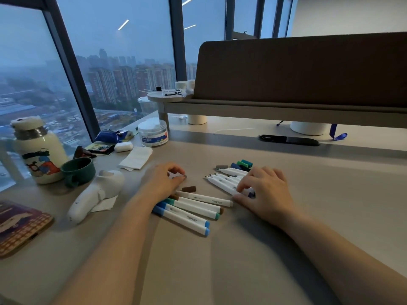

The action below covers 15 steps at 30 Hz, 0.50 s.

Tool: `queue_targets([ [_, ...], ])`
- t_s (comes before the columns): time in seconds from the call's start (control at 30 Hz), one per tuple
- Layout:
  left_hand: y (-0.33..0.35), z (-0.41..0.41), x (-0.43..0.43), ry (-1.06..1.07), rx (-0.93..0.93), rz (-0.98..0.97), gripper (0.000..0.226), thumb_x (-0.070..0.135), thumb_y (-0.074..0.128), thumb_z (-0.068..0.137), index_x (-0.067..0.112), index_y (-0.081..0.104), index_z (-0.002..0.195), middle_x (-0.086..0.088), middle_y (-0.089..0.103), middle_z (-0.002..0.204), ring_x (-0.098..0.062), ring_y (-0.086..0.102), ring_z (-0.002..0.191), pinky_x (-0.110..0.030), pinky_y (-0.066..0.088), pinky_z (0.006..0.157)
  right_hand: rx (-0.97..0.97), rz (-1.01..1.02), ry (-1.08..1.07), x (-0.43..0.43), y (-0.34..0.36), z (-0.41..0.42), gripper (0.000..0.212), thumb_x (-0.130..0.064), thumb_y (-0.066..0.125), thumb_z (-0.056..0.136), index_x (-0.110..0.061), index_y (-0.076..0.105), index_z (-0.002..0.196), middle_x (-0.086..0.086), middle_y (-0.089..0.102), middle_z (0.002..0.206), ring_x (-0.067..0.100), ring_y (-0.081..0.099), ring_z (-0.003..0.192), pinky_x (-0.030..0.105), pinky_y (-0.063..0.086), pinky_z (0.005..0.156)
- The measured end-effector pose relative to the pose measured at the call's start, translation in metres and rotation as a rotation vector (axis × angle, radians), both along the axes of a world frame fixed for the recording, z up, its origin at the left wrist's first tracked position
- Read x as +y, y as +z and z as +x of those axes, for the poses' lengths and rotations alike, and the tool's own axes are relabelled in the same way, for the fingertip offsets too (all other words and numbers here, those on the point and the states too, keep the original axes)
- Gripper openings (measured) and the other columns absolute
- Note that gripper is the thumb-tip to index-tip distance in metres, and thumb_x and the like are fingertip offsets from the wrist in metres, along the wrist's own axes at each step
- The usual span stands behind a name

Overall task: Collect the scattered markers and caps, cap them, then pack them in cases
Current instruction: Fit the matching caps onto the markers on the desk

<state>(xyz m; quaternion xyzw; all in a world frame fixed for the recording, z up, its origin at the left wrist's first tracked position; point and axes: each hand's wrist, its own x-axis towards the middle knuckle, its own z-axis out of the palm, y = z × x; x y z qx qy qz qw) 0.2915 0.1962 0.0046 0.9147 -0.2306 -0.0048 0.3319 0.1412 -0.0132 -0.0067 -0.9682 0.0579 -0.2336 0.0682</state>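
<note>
While our left grip (165,181) lies with its fingers curled inward, we cannot tell whether it pinches anything between the tips. Just beside its wrist, a row of capped white markers (193,209) with blue, teal and brown caps lies side by side on the pale grey counter (242,271). One loose brown cap (189,189) sits at the far edge of that row, near the left fingers. Our right grip (264,190) is spread, with its fingertips pressing down on a bunch of uncapped white markers (226,178) whose tips point left. The thumb touches the end of the nearest capped marker. Beyond that bunch lies a cluster of loose caps (241,165) in grey, blue, teal and a dark shade.

Further left stand a dark green mug (78,170) and a cream bottle with a cartoon print (37,150). A white plastic handheld device (94,194) lies in front of them. A folded white tissue (136,158) and a clear round jar with a white lid (153,133) sit behind. A brown fabric divider (308,67) rises at the back.
</note>
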Motion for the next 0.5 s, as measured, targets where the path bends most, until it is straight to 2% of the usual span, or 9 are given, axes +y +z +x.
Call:
queue_targets([
  [0.07,0.0043,-0.0049,0.0009,-0.071,0.048,-0.002,0.007,0.033,0.065,0.086,0.031,0.064,0.093,0.011,0.055,0.096,-0.007,0.053,0.088,-0.028,0.048,0.079,-0.014,-0.018,0.006,0.0013,-0.0002,-0.0001,0.025,-0.056,0.057,0.085,-0.036,0.066,0.099,-0.013,0.053,0.101,0.011,0.044,0.104,0.027,0.021,0.088],
  [0.2,0.0033,-0.0092,0.0014,-0.155,0.084,0.132,0.002,0.037,0.067,0.084,0.038,0.065,0.084,0.013,0.061,0.095,-0.005,0.054,0.086,-0.026,0.047,0.077,-0.049,-0.050,0.001,0.0018,-0.0035,0.0021,0.020,-0.047,0.058,0.089,-0.031,0.067,0.095,-0.009,0.056,0.099,0.014,0.048,0.100,0.028,0.026,0.087],
  [0.27,0.0026,-0.0105,0.0015,-0.162,0.122,0.098,0.003,0.033,0.066,0.086,0.035,0.065,0.083,0.011,0.063,0.089,-0.005,0.055,0.082,-0.021,0.044,0.070,-0.110,-0.045,-0.015,0.0000,-0.0065,0.0045,0.015,-0.040,0.062,0.087,-0.027,0.068,0.091,-0.006,0.058,0.094,0.018,0.053,0.095,0.030,0.029,0.085],
  [0.37,0.0019,-0.0119,0.0010,-0.167,0.148,0.074,0.008,0.030,0.064,0.088,0.034,0.063,0.081,0.009,0.064,0.087,-0.007,0.057,0.081,-0.021,0.044,0.068,-0.210,0.000,-0.060,-0.0023,-0.0091,0.0073,0.010,-0.030,0.068,0.085,-0.022,0.067,0.090,-0.001,0.060,0.092,0.023,0.057,0.088,0.032,0.034,0.079],
  [0.5,-0.0019,-0.0117,-0.0003,-0.141,0.080,0.071,0.018,0.031,0.060,0.091,0.036,0.057,0.074,0.009,0.060,0.084,-0.007,0.054,0.078,-0.020,0.039,0.063,-0.293,0.097,-0.075,-0.0031,-0.0088,0.0095,0.009,-0.024,0.066,0.088,-0.016,0.065,0.093,0.002,0.061,0.096,0.025,0.056,0.087,0.034,0.037,0.077],
])
